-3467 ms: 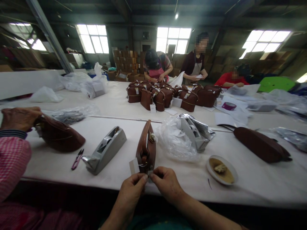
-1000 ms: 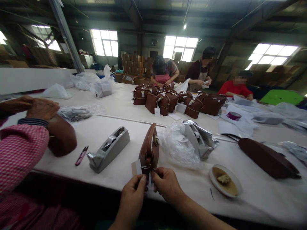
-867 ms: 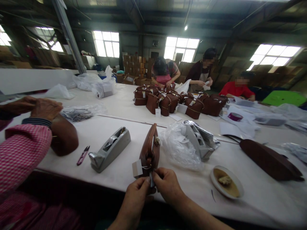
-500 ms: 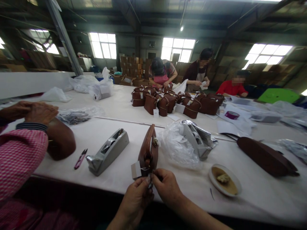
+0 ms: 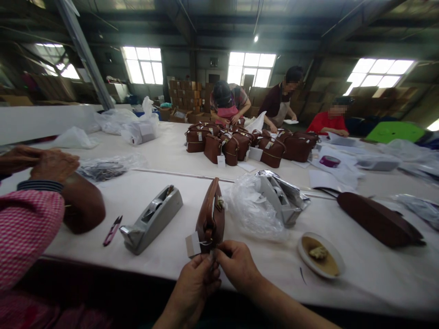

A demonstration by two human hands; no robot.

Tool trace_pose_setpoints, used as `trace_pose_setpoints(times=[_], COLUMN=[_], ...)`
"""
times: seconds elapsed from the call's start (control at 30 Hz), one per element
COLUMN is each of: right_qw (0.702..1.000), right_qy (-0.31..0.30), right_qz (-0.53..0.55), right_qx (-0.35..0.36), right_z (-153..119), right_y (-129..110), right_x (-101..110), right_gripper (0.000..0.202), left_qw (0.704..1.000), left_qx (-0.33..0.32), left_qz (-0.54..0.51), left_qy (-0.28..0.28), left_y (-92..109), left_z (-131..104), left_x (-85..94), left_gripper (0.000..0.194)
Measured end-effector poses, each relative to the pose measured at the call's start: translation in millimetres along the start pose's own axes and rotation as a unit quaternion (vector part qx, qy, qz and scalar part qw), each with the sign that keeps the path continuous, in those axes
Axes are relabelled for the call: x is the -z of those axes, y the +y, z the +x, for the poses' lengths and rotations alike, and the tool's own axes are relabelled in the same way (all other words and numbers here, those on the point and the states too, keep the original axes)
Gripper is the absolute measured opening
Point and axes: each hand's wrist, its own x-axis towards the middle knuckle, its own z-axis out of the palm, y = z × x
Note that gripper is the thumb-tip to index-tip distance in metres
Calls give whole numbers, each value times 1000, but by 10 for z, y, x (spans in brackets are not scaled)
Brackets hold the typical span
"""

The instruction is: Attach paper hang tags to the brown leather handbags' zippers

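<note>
A brown handbag (image 5: 206,214) stands end-on at the table's near edge, its handle arching toward me and a pale paper tag (image 5: 193,245) hanging at its left. At the bag's near end, my left hand (image 5: 197,281) and my right hand (image 5: 238,265) meet with thumbs and fingertips pinched together. Whatever small part sits between the fingertips is mostly hidden. To the left lie a grey tape dispenser (image 5: 154,221) and pink thread snips (image 5: 112,231). Right of the bag, crumpled clear plastic (image 5: 254,210) rests against a second tape dispenser (image 5: 279,201).
A round dish (image 5: 338,269) holding a yellowish lump and a dark brown bag (image 5: 373,219) lie at right. Several brown handbags (image 5: 270,153) crowd the table's far side, where several people work. A co-worker's checked sleeve (image 5: 30,228) and hands, with another brown bag (image 5: 84,205), occupy the left.
My view shifts slightly, while both hands stay pinched at the bag's end. Across the table, a standing co-worker's hand has lowered toward the handbags.
</note>
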Motion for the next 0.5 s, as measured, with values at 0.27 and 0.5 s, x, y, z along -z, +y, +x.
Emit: trace_pose_setpoints(times=[0.27,0.5], right_qw=[998,999], right_qy=[28,33], right_qz=[-49,-23], right_qx=[8,28], right_z=[13,1], right_y=[46,72], right_x=[-55,-76], right_gripper=[21,23], left_qw=[999,997], left_qx=[-12,13], left_qz=[-33,-72], left_qy=[-15,-18], left_y=[-20,16], left_z=[9,-19], left_x=[10,69], left_gripper=[33,27])
